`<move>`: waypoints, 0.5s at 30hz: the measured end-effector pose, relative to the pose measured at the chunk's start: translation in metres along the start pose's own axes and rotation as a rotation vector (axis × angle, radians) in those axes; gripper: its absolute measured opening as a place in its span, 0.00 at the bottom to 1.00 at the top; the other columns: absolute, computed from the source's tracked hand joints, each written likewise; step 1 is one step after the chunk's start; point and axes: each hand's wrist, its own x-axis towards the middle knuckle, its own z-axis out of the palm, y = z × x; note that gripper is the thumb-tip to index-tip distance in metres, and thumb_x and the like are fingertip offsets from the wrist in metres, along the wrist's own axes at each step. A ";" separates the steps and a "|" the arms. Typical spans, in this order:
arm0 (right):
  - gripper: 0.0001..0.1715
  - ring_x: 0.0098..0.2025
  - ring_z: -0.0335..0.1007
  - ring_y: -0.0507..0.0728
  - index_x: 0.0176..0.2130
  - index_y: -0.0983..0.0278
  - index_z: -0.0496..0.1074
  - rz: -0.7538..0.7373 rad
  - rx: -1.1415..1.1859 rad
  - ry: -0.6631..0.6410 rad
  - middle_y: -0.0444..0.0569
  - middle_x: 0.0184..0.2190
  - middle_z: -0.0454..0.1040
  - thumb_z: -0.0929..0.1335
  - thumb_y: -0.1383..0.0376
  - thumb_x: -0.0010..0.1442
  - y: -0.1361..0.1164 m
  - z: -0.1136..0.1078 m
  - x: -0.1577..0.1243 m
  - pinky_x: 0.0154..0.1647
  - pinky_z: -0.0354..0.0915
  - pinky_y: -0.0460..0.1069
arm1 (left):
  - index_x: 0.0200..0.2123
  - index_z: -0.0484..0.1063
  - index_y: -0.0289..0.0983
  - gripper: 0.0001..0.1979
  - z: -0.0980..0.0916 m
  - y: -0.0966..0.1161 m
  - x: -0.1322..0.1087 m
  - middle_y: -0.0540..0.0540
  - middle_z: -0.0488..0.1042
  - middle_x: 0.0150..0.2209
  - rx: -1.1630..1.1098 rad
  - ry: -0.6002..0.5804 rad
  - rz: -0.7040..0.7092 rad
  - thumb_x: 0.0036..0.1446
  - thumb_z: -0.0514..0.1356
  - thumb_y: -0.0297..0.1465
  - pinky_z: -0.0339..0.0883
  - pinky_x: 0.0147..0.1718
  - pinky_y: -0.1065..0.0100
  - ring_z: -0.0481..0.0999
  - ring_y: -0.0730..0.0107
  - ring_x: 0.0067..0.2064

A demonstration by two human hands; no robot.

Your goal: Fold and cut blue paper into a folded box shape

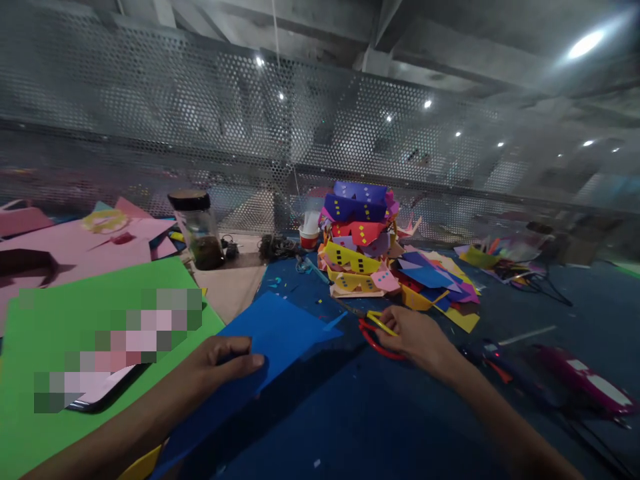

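Observation:
My left hand (227, 363) pinches a sheet of blue paper (280, 327), thumb on top, and holds it raised above the dark blue tabletop (360, 420). At the sheet's right corner a narrow strip (336, 321) stands partly apart from it. To the right of that corner, my right hand (415, 337) grips a pair of scissors (373, 337) with one red and one yellow handle loop. The blades point left toward the paper's corner; whether they touch it I cannot tell. Some of my right fingers are hidden behind the hand.
Folded paper pieces (357, 240) are piled at the back, beside loose coloured sheets (440, 280). A phone (115, 380) lies on green paper (165, 287) at left, near a lidded jar (195, 230). A magenta tool (583, 377) and cables lie at right. Perforated metal panels (225, 100) stand behind.

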 end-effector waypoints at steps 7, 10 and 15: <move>0.21 0.31 0.70 0.55 0.42 0.62 0.68 -0.065 0.474 -0.059 0.45 0.31 0.74 0.74 0.55 0.54 0.020 -0.016 -0.008 0.30 0.63 0.47 | 0.22 0.67 0.38 0.26 -0.007 -0.006 0.002 0.52 0.67 0.22 0.186 0.057 0.124 0.57 0.61 0.54 0.58 0.25 0.70 0.65 0.71 0.26; 0.13 0.30 0.67 0.54 0.38 0.62 0.68 -0.217 0.432 -0.100 0.44 0.29 0.72 0.68 0.55 0.64 0.009 -0.017 -0.018 0.31 0.62 0.48 | 0.22 0.67 0.38 0.25 -0.006 -0.006 0.001 0.52 0.66 0.23 0.235 0.096 0.144 0.57 0.60 0.53 0.59 0.28 0.69 0.65 0.69 0.28; 0.03 0.33 0.69 0.54 0.40 0.61 0.66 -0.310 0.251 -0.138 0.45 0.35 0.75 0.65 0.67 0.63 -0.012 -0.003 -0.033 0.31 0.58 0.47 | 0.24 0.67 0.38 0.24 -0.007 -0.001 0.000 0.52 0.64 0.25 0.258 0.069 0.130 0.59 0.58 0.52 0.57 0.29 0.68 0.62 0.69 0.29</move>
